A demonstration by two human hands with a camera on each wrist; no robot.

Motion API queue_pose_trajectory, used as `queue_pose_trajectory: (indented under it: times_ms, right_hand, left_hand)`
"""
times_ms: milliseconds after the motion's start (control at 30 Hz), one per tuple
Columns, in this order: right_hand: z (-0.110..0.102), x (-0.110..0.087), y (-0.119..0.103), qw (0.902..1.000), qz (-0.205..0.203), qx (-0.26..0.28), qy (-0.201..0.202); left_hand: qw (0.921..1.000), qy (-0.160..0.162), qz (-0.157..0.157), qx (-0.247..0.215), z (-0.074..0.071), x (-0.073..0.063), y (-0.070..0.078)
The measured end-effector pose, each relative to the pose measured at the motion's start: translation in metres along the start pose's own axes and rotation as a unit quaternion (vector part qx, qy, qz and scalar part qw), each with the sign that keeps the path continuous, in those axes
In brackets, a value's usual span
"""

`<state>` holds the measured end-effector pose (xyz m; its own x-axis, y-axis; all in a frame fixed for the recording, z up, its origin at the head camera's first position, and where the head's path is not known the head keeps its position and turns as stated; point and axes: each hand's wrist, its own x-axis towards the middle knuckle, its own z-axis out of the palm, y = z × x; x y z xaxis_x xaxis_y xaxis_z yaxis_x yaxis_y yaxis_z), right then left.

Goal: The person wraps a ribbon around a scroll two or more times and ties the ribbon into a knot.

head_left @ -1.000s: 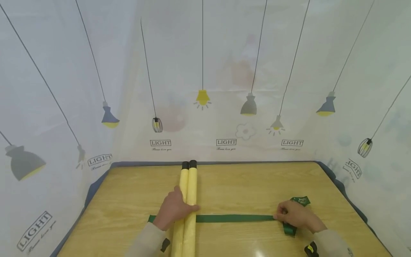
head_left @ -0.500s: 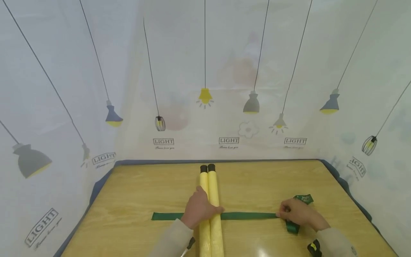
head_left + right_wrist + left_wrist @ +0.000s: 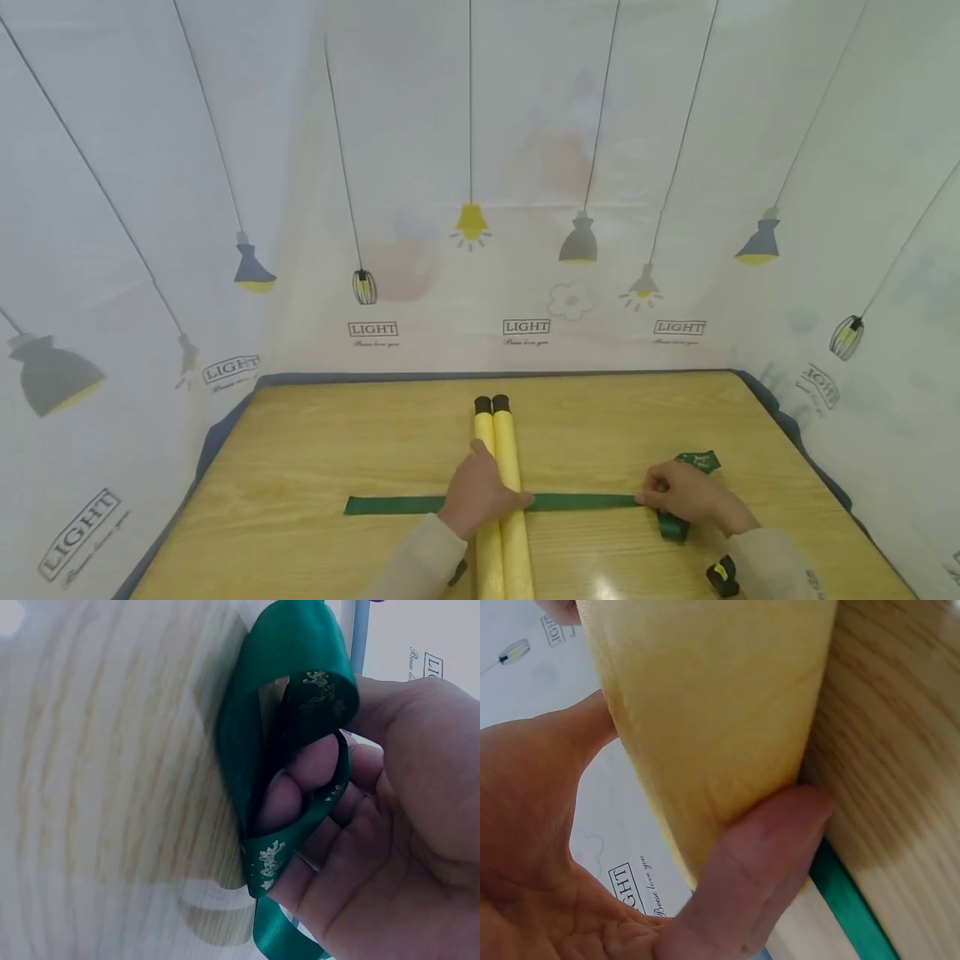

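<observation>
Two yellow paper rolls (image 3: 508,442) with black ends lie side by side, running front to back across a flat green ribbon (image 3: 585,502) stretched left to right on the wooden table (image 3: 315,450). My left hand (image 3: 480,500) grips the rolls where they cross the ribbon. In the left wrist view its thumb and fingers (image 3: 750,862) curl round a yellow roll (image 3: 705,712), with the ribbon (image 3: 851,904) beneath. My right hand (image 3: 686,496) pinches the ribbon's right end. In the right wrist view the printed ribbon (image 3: 300,697) loops round the fingers (image 3: 300,787).
A white curtain (image 3: 525,208) printed with hanging lamps closes in the table at the back and on both sides. The table's blue-grey rim (image 3: 225,433) shows at the left and far edges. A small black and yellow object (image 3: 722,577) sits at my right wrist.
My left hand has slid the two yellow rolls to the right along the ribbon. My right hand has stayed on the ribbon's right end.
</observation>
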<state>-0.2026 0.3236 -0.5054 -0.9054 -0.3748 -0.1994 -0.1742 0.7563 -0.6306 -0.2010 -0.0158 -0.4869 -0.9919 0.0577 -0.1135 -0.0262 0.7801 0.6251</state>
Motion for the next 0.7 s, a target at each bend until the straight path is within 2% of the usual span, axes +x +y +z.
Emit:
queue_pose_trajectory:
  times_ms: [400,700]
  right_hand:
    - [0.0015,0.0025,0.0026,1.0000,-0.003,-0.001,-0.006]
    - [0.0011,0.0019,-0.0015,0.9997,0.022,0.010,-0.006]
  left_hand:
    - [0.9984,0.004,0.035,0.044,0.0034,-0.0006,0.0009]
    - [0.9977,0.004,0.032,0.059,0.0042,-0.0030,-0.0002]
